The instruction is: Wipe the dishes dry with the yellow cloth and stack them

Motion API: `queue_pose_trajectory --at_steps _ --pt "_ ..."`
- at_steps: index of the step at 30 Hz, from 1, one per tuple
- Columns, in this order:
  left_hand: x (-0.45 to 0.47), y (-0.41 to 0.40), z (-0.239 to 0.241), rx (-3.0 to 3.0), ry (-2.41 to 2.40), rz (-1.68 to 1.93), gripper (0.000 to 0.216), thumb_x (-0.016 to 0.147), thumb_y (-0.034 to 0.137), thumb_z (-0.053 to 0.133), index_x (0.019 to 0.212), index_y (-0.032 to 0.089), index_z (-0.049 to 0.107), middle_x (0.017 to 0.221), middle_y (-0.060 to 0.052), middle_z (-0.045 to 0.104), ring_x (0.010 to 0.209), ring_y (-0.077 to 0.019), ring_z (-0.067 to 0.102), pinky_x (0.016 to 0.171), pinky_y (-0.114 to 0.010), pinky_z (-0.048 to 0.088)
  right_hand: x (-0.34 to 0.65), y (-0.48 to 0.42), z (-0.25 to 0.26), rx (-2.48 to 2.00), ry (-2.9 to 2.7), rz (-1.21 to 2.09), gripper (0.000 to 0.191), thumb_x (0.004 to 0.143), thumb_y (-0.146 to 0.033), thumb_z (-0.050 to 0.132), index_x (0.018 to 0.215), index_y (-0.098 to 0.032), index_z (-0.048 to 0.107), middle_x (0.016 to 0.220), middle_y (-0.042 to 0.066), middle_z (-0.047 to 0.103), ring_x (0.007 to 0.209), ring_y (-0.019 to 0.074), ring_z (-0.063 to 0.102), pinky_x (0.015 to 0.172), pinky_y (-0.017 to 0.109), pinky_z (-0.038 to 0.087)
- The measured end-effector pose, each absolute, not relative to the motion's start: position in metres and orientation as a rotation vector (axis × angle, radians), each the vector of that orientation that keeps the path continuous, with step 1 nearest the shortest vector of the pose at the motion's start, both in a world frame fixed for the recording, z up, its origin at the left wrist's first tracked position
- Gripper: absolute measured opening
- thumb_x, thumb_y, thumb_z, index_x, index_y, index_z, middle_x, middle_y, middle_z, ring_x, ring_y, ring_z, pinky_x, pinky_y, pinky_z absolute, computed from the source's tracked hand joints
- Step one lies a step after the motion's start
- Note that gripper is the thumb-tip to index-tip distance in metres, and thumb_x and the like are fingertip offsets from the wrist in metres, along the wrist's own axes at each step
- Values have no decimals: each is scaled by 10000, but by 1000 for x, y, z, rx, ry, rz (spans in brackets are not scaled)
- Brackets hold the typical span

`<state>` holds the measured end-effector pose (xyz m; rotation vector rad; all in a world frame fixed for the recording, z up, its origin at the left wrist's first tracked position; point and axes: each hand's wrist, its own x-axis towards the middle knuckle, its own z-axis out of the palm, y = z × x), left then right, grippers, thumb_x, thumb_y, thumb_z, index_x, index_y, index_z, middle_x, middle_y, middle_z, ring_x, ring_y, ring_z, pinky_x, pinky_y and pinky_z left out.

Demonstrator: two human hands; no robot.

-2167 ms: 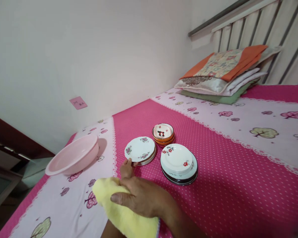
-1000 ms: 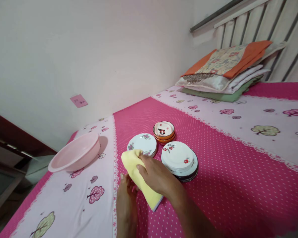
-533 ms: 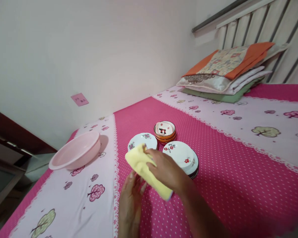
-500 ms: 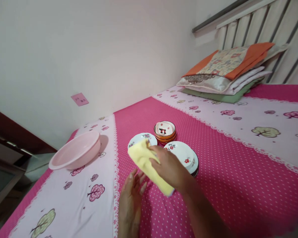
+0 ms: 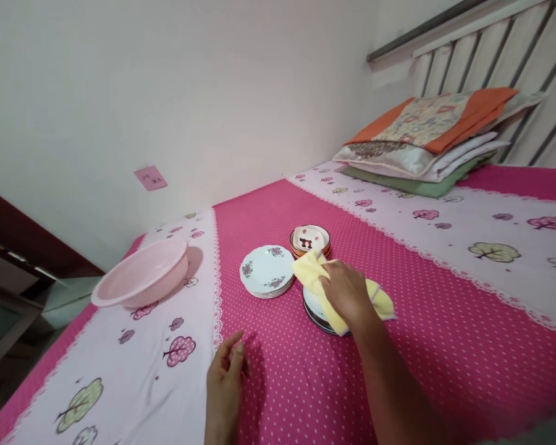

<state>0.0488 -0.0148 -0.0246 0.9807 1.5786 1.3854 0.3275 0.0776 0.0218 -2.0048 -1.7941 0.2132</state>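
Observation:
My right hand (image 5: pixel 345 292) presses a yellow cloth (image 5: pixel 336 290) flat onto the stack of larger plates (image 5: pixel 314 307) on the pink bedspread, fingers curled on the cloth. The cloth hides most of that stack. Left of it sits a stack of small floral plates (image 5: pixel 266 271). Behind stand orange bowls (image 5: pixel 310 240) with a white dish on top. My left hand (image 5: pixel 226 379) rests low on the bed near the lace border, fingers loosely apart, holding nothing.
A pink plastic basin (image 5: pixel 141 281) sits at the left near the bed's edge. Folded blankets and a cushion (image 5: pixel 426 139) are piled at the far right against a slatted headboard. A wall runs along the far side; dark furniture stands at left.
My right hand carried the yellow cloth from over the floral plates rightward and laid it on the larger plate stack. My left hand dropped back toward me and let go of the cloth.

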Motion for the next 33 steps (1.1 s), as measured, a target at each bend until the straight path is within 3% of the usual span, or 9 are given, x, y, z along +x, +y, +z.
queue_pose_trajectory --at_steps 7,11,13,16,18,20,22,27,33 --pt "44 -29 -17 1051 1675 1304 698 659 664 801 1121 141 764 521 83 406 479 -114 354 484 -247 300 309 52 42 -1711 -1640 137 421 994 -279 505 1367 -113 607 1382 211 617 1260 332 575 1035 440 433" --pt "30 -47 -16 1280 1787 1135 678 748 417 726 1357 124 665 503 84 430 460 -145 385 497 -263 281 268 19 30 -1419 -2056 681 442 1030 -215 385 1414 -156 595 1154 136 759 1044 244 716 933 360 518" --pt "22 -58 -15 1471 1859 949 729 756 251 664 1470 138 573 497 71 486 466 -172 438 511 -275 283 255 4 16 -1396 -2325 835 455 930 -149 545 1371 -111 647 1254 173 737 1151 271 696 1003 357 502" --pt "15 -70 -3 1706 2021 610 812 762 106 574 1563 139 445 525 41 552 510 -206 512 550 -297 297 250 -7 7 -1482 -2388 835 577 891 -91 572 1462 -12 550 1328 274 675 1225 343 660 1013 414 502" --pt "13 -74 16 1775 2139 339 830 808 71 512 1613 96 315 586 3 608 567 -225 568 580 -309 304 253 -9 16 -1614 -2371 737 713 898 -63 542 1587 -26 366 1164 259 742 1064 343 723 883 422 541" --pt "14 -77 41 1781 2283 117 835 863 60 453 1642 56 153 655 -40 657 620 -236 610 600 -313 302 257 -9 35 -1736 -2302 472 833 892 -57 544 1652 -88 202 905 156 771 788 293 731 710 378 525" --pt "16 -80 67 1757 2420 45 830 926 86 403 1654 88 4 663 -36 669 604 -234 616 589 -312 286 260 -9 57 -1639 -2151 75 835 908 -80 522 1661 -128 163 809 85 728 671 243 660 651 354 482" --pt "16 -89 107 1809 2614 202 820 1001 178 368 1640 161 -147 538 47 578 499 -232 570 555 -314 253 264 -15 79 -1257 -1772 -495 805 928 -66 415 1657 -140 82 842 59 661 654 222 524 651 367 440" --pt "15 -63 64 1942 2564 142 878 947 88 408 1634 99 -139 619 -3 658 550 -220 616 542 -318 250 253 -5 11 -1396 -1996 -368 812 902 -41 452 1643 -101 126 777 37 648 715 238 589 715 393 440"
